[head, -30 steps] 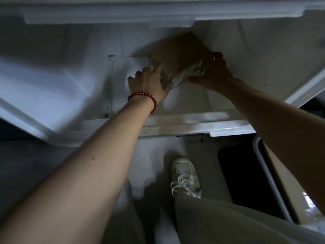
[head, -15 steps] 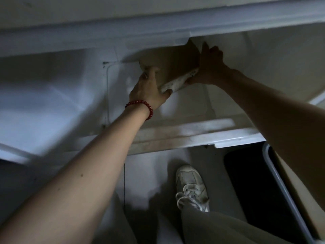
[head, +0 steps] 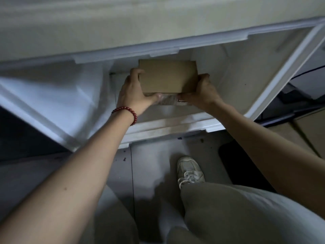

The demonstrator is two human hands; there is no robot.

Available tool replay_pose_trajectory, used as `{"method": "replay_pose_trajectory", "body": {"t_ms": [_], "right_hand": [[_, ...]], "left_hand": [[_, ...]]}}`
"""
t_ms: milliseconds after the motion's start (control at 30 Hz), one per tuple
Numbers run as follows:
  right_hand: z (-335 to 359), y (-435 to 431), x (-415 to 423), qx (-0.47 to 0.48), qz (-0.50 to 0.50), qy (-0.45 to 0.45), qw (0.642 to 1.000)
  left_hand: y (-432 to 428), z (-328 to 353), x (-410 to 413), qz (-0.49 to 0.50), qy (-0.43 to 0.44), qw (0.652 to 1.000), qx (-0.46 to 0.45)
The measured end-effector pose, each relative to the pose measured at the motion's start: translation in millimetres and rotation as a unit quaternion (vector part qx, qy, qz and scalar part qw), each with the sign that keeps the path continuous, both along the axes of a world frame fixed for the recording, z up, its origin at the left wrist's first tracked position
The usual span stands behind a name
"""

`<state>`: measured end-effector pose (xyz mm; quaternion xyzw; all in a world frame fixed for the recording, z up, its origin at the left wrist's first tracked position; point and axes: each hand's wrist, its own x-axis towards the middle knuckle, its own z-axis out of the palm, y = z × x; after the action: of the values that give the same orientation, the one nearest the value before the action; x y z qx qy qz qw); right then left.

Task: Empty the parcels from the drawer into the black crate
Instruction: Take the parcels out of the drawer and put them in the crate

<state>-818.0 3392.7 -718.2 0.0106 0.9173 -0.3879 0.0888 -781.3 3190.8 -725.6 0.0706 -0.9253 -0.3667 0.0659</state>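
While both hands clasp it, the parcel, a plain brown cardboard box with a pale label on its near face, sits inside the white drawer, close to the back wall and about midway across. Whether it rests on the drawer bottom or is lifted just clear cannot be told. The left hand grips its left end, fingers curled over the top edge and thumb along the near face. The right hand grips the right end in much the same way, thumb laid toward the label. No other parcel shows in the drawer, though its back part lies hidden under the cabinet. The step in hand looks like the lift-out, and the task seems near its end. Next the box must clear the front rim, then go down and to the person's right. There a dark shape, largely covered by the right forearm, is probably the crate. The carry should be easy, as the box is small and held at both ends. A red bead bracelet circles the left wrist. Below the drawer a white shoe stands on the grey floor, brown cartons lie at far right, and the room is dim.
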Motion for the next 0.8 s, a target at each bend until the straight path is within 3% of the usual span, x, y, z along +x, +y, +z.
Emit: {"method": "replay_pose_trajectory", "body": {"t_ms": [367, 567, 800], "right_hand": [[83, 15, 115, -0.029, -0.025, 0.078, 0.996], [110, 28, 178, -0.108, -0.058, 0.103, 0.987], [118, 20, 229, -0.209, -0.143, 0.166, 0.953]], "left_hand": [[18, 91, 103, 0.03, 0.033, 0.995, 0.084], [26, 119, 164, 0.048, 0.057, 0.994, 0.084], [38, 127, 214, 0.103, 0.063, 0.977, 0.174]]}}
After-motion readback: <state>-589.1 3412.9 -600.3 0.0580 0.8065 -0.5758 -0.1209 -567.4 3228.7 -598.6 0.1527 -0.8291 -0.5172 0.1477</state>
